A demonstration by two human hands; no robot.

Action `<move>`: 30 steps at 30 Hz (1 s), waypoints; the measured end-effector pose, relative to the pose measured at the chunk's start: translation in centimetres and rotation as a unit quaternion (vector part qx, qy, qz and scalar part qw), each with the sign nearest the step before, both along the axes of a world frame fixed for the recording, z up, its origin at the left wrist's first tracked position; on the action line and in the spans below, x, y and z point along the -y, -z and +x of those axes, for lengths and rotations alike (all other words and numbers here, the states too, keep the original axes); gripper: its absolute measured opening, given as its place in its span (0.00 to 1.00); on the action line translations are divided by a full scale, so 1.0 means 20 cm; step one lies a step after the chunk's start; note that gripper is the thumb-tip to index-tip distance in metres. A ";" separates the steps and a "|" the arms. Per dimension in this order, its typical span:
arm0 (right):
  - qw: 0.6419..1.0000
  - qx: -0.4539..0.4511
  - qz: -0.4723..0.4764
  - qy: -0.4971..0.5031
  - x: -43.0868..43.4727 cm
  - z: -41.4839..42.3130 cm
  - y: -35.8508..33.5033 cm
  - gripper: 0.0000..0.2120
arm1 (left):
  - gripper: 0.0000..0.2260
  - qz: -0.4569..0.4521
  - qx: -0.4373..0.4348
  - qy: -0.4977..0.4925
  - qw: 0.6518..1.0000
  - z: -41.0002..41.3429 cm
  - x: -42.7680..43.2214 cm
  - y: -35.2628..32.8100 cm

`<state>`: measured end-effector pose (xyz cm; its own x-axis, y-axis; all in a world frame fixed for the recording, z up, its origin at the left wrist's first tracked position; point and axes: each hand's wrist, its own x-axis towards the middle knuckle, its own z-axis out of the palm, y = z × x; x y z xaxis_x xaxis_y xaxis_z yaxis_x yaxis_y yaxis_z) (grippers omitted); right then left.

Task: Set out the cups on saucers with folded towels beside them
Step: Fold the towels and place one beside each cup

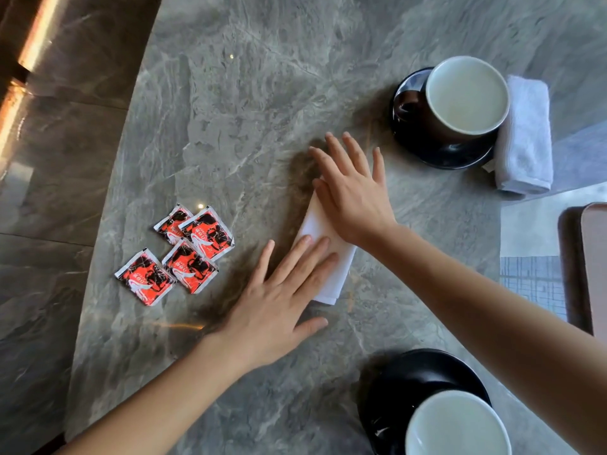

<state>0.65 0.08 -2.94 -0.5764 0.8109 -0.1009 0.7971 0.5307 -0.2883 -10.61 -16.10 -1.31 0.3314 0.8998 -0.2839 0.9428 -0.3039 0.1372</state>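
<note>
I saw a grey marble table [262, 93]. Left hand [279, 300] and right hand [351, 195] lay flat, fingers spread, pressing a folded white towel [323, 254] at centre, gripping nothing. Far cup [466, 96] sat on its black saucer [437, 152], rolled towel [525, 136] touching beside. Near cup [456, 425] on saucer [410, 389]. Four red sachets [177, 254] lay left.

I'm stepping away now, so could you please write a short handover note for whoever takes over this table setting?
Left hand and right hand: both flat and open, pressing the second towel on the table.
Done: far cup sits on its saucer, with the folded towel beside it.
Near cup is on its saucer, no towel there.
Left: finish folding, then lay the towel beside the near saucer.
</note>
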 end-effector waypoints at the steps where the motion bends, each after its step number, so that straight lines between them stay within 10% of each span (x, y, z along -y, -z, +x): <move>1: 1.000 0.001 -0.003 0.002 -0.01 0.00 0.01 0.23 | 0.35 -0.002 -0.003 0.006 1.000 0.00 0.00 0.00; 15: 0.992 -0.101 -0.061 0.038 -0.10 0.00 0.06 0.25 | 0.41 -0.039 0.020 -0.019 0.999 0.03 -0.01 -0.02; 20: 0.907 -0.384 -0.071 0.156 -0.04 0.21 -0.11 0.07 | 0.28 0.029 0.278 -0.229 0.932 0.04 -0.01 -0.16; 23: 0.876 -0.359 -0.216 0.239 0.03 0.38 -0.15 0.01 | 0.23 -0.005 0.366 -0.360 0.858 0.01 -0.10 -0.18; 30: 0.785 -0.314 -0.463 0.266 0.13 0.39 -0.16 0.15 | 0.18 -0.122 0.297 -0.411 0.853 0.04 -0.31 -0.05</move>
<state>8.48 -2.53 0.18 -0.3534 0.6996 -0.6210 0.3813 -0.4984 -0.7786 -9.74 -9.97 -0.24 -0.2332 0.8352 -0.4980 0.5649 0.5332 0.6297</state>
